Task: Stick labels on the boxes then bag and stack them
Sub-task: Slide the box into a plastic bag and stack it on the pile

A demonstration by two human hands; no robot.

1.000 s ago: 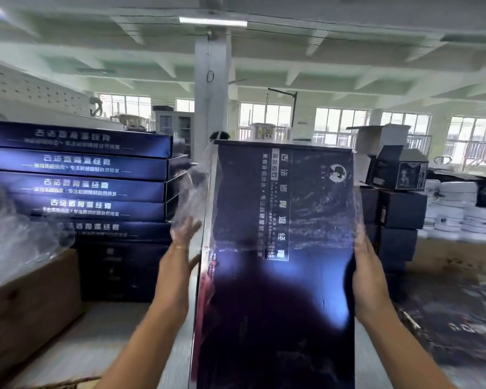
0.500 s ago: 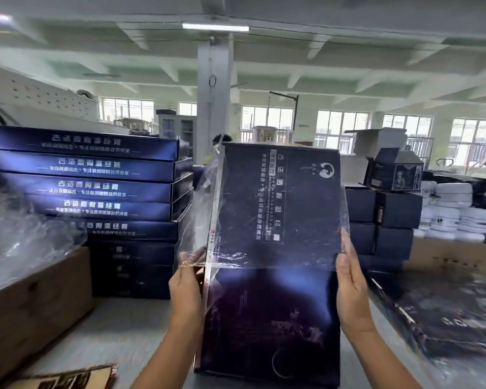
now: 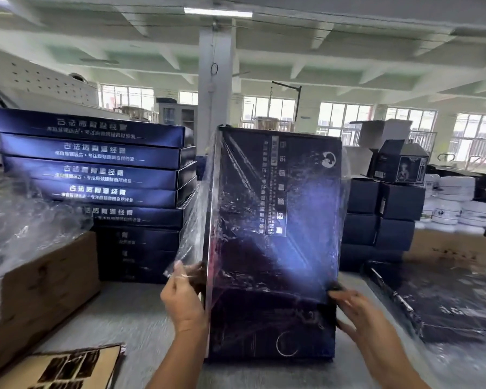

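Where the grey table (image 3: 141,313) comes nearest, a brown sheet of dark labels (image 3: 76,366) lies flat at the near left. Just beyond it, at centre, the dark box (image 3: 272,318) stands upright on its short end on the table. Its long axis is vertical, its printed face is turned toward the camera, and the round logo sits at the top right. The box is angled slightly, so its left side edge shows.

A clear bag (image 3: 281,197) covers the box from the top down to roughly two thirds of its height. The lowest part of the box is bare. The left hand (image 3: 184,299) is at the left edge of the box, thumb and fingers pinching the loose lower edge of the bag. The right hand (image 3: 357,307) is at the right edge of the box at the bag's lower edge. It is blurred, so the state of its fingers cannot be told.

To the right, a bagged box (image 3: 438,304) lies flat on the table. To the left, a cardboard carton (image 3: 40,282) carries loose clear plastic (image 3: 26,220). Farther left, a stack of blue boxes (image 3: 96,178) lies flat with printed sides facing the camera. Farther right are small dark cartons (image 3: 382,214) and white tubs (image 3: 455,203). A white pillar (image 3: 215,80) rises behind.
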